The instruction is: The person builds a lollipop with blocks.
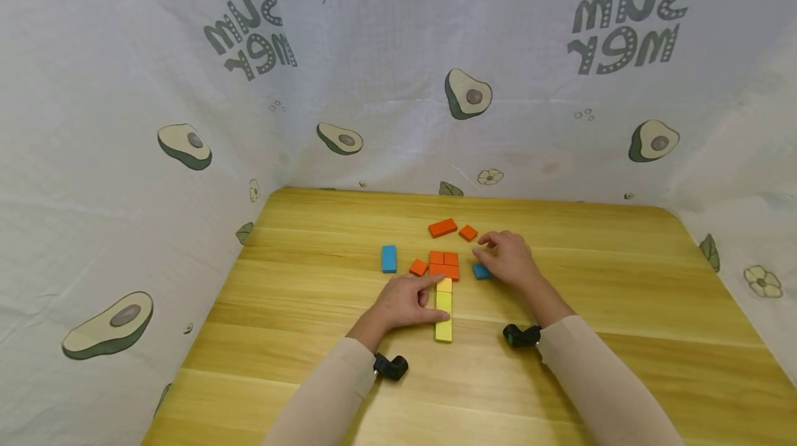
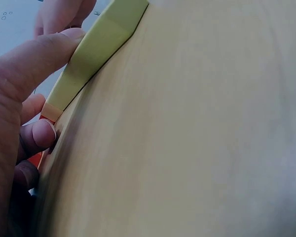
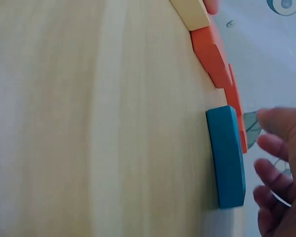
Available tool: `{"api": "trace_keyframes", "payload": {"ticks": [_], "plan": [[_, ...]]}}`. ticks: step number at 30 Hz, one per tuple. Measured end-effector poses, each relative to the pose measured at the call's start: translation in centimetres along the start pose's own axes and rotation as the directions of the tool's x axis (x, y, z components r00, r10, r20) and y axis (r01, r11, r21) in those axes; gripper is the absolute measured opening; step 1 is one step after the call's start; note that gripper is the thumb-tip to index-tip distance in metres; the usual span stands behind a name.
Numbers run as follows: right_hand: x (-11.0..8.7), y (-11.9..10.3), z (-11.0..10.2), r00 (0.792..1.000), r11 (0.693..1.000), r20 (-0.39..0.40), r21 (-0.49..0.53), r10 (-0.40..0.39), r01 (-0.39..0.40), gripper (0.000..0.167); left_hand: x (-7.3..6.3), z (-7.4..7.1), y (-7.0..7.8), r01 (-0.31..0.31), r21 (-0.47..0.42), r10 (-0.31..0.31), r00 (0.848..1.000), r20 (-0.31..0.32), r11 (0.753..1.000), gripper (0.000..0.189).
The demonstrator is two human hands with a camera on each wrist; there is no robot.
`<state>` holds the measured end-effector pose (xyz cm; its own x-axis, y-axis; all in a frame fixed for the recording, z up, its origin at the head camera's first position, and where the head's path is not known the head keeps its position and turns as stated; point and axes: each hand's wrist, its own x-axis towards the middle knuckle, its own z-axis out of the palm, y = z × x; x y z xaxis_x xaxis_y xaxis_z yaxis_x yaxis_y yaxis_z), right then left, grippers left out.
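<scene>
Yellow block, long, flat-faced, on wood-grained table

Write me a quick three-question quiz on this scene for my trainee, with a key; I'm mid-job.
1. Which color is the block under the thumb of the left hand? A) blue B) yellow C) orange
2. True or false: the right hand grips an orange block.
3. How many blue blocks lie on the table in the head view?

Key:
1. B, the long yellow block.
2. False; that hand is nearest the right-side blue block.
3. Two, one on either side of the joined orange blocks.
</scene>
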<state>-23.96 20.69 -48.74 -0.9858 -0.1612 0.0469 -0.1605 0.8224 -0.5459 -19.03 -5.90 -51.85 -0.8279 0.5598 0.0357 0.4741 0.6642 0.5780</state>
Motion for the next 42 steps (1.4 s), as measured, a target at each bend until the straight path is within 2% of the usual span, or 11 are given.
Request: {"api": "trace_keyframes", "payload": {"ticks": [3,8,13,19,27,36,39,42], "plan": [[-1.0,0.6,-0.5,0.997,0.996,-0.011,-0.054,0.073,-0.074,0.043,0.0,0.1,0.0,-0.002,-0.004,0.002,1.0,0.003,1.0,0.076],[-2.4,1.1,-1.4,0.985,0.984,0.032,-0.066,0.17,-0.168,0.057,0.0,0.2,0.0,0.002,0.001,-0.002,1.0,0.002,1.0,0.076],[-3.4,1.2,-1.8,0.972,0.976,0.099,-0.075,0.211,-0.204,0.058,0.0,0.2,0.0,0.004,0.002,-0.004,1.0,0.003,1.0,0.075],[-3.9,1.4,-1.8,0.973,0.979,0.114,-0.042,0.202,-0.199,0.051,0.0,0.2,0.0,0.011,0.001,-0.011,1.0,0.012,1.0,0.076],[-3.8,1.7,-1.6,0.986,0.99,0.083,0.003,0.143,-0.144,0.044,-0.1,0.2,0.0,0.01,-0.002,-0.01,1.0,0.004,1.0,0.074],[-3.4,2.1,-1.3,0.992,0.995,0.086,0.011,0.095,-0.097,0.039,-0.1,0.2,0.2,0.012,-0.009,-0.012,1.0,0.004,1.0,0.075],[-3.6,2.4,-1.3,0.991,0.995,0.104,0.039,0.088,-0.092,0.045,0.0,0.2,0.2,0.007,-0.004,-0.007,1.0,0.001,1.0,0.075],[-3.8,2.6,-1.4,0.984,0.989,0.136,0.081,0.111,-0.123,0.055,0.0,0.2,0.1,0.005,-0.006,-0.005,1.0,-0.001,1.0,0.075]]}}
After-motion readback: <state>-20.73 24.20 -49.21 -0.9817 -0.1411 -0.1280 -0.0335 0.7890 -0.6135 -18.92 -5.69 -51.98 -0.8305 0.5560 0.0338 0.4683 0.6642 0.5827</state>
